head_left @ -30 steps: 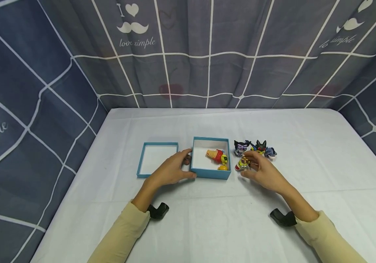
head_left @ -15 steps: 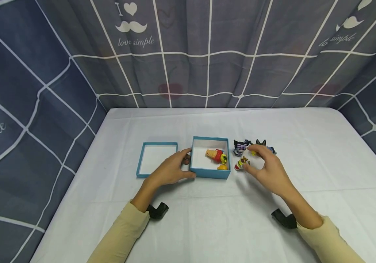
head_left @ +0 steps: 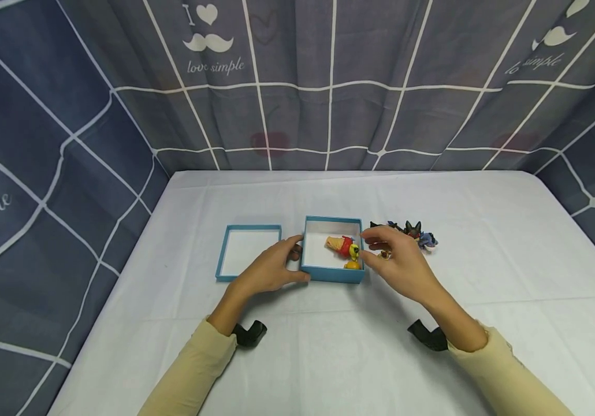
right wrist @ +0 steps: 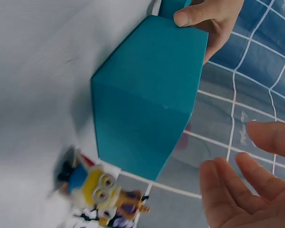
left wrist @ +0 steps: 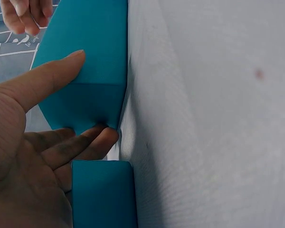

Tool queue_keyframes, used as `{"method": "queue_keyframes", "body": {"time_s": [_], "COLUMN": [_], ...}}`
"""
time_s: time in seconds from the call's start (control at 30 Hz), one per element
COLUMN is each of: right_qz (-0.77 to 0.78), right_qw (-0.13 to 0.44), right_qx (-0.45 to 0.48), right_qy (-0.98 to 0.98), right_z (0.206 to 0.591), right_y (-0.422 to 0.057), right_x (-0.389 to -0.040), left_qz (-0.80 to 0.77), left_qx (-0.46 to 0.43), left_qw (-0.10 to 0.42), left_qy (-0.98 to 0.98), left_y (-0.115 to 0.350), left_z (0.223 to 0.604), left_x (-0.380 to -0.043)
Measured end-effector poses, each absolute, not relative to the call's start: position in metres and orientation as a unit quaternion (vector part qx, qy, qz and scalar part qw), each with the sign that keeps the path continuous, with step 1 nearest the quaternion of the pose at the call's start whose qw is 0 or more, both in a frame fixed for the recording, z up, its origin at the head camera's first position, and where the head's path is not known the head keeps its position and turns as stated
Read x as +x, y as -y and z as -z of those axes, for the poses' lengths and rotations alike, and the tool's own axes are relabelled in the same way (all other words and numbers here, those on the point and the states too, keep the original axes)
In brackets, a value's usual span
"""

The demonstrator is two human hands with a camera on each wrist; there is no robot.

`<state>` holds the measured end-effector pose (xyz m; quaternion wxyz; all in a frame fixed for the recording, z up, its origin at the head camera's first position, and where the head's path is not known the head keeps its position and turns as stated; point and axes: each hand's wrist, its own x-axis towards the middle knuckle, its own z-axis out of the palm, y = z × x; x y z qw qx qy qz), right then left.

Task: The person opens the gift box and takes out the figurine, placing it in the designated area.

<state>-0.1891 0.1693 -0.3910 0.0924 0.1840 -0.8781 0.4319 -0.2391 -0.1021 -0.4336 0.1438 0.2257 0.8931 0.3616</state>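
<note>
At the front left corner of a blue box (head_left: 331, 275), my left hand (head_left: 271, 267) holds on, thumb along the front wall and fingers against the left side. Inside the box lie a red-and-tan figurine (head_left: 341, 247) with a yellow head and a yellow-orange piece (head_left: 352, 264). Over the box's right edge hovers my right hand (head_left: 401, 266); the right wrist view shows its fingers (right wrist: 211, 185) parted from the thumb, nothing between them. A minion figurine (right wrist: 100, 190) stands on the table beside the box, mostly hidden behind that hand in the head view.
Left of the box lies its blue-rimmed lid (head_left: 248, 254), white inside facing up. Beyond my right hand stand a black-eared figurine (head_left: 413, 228) and a blue-grey one (head_left: 427, 240). Another dark figurine is mostly covered by the hand. Grid-patterned curtains surround the white table (head_left: 297, 196).
My right hand lingered at the minion figurine, opened a little away from it, then moved left to the box's right edge. My left hand, the box and its contents have stayed in place.
</note>
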Motion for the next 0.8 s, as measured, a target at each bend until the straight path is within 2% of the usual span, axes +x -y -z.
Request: {"method": "queue_keyframes", "body": {"time_s": [0.17,0.8], "right_qz": [-0.412,-0.335], "right_qw": [0.052,-0.004], "right_qx": [0.191,0.189], "right_qy": [0.889,0.923], "right_z": [0.390,0.393], "right_y": [-0.154,-0.126], "right_x": [-0.202,-0.230], "left_qz": [-0.363,-0.367], "left_qx": [0.229,0.232], "left_qw": [0.143,0.141], "left_qy": [-0.892,-0.890], "left_y": [0.103,0.104], "left_z": [0.434,0.434], "left_x": [-0.239,-0.239]}}
